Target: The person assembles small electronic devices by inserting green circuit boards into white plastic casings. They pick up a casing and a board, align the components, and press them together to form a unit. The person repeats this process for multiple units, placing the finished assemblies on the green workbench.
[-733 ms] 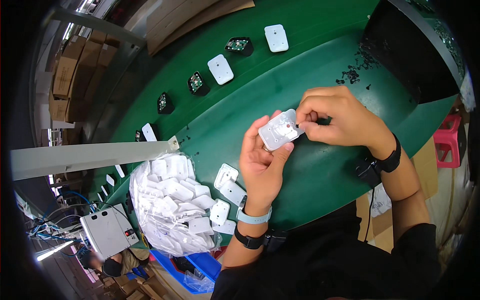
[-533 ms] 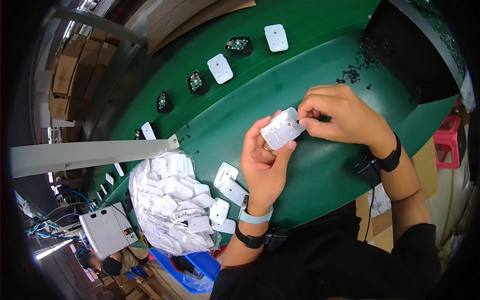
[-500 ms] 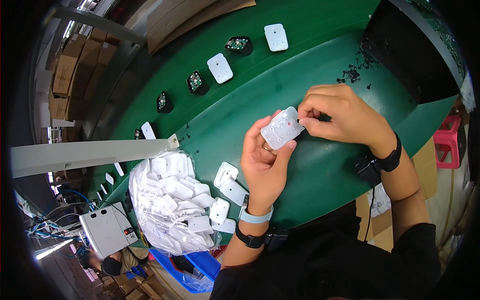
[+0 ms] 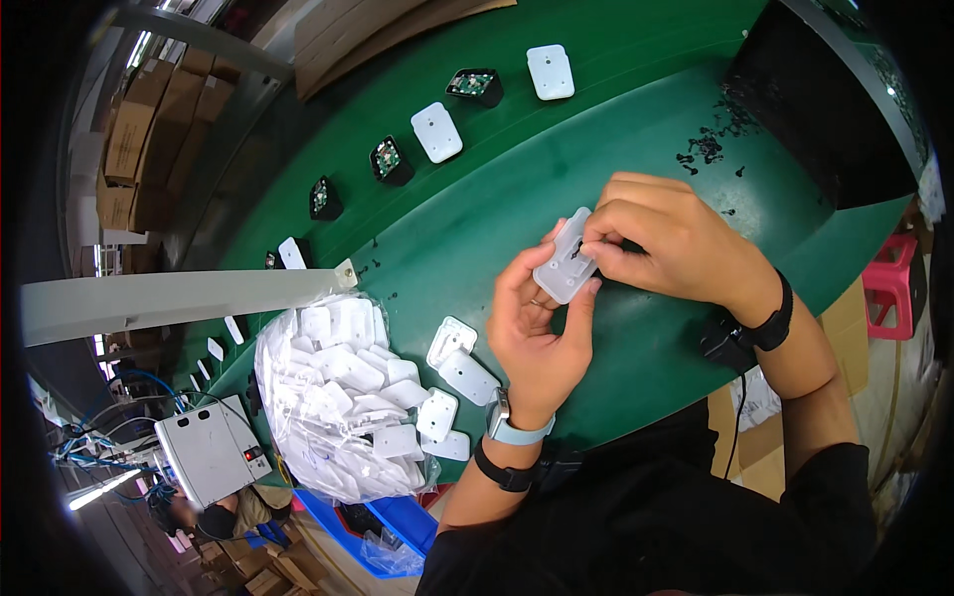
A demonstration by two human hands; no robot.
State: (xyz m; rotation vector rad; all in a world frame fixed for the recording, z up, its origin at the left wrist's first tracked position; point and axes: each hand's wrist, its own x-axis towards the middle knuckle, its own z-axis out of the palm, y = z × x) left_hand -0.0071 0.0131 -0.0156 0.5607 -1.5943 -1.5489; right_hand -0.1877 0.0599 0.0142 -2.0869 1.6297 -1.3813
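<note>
- Green conveyor belt (image 4: 636,119) fills the scene.
- White plastic cover (image 4: 564,260) sits above its near middle, gripped in left hand (image 4: 537,328).
- Right hand (image 4: 666,238) pinches its top edge.
- Bag of white covers (image 4: 338,397) lies near left.

Clear bag of white covers (image 4: 338,397) lies on the green worktop (image 4: 636,129). Black modules (image 4: 390,161) and white plates (image 4: 437,131) sit in a row beyond. Grey box (image 4: 207,452) at left.

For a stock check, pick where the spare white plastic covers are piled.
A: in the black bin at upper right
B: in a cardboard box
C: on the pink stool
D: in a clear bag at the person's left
D: the white covers fill a clear plastic bag on the green table left of the left hand.
</note>
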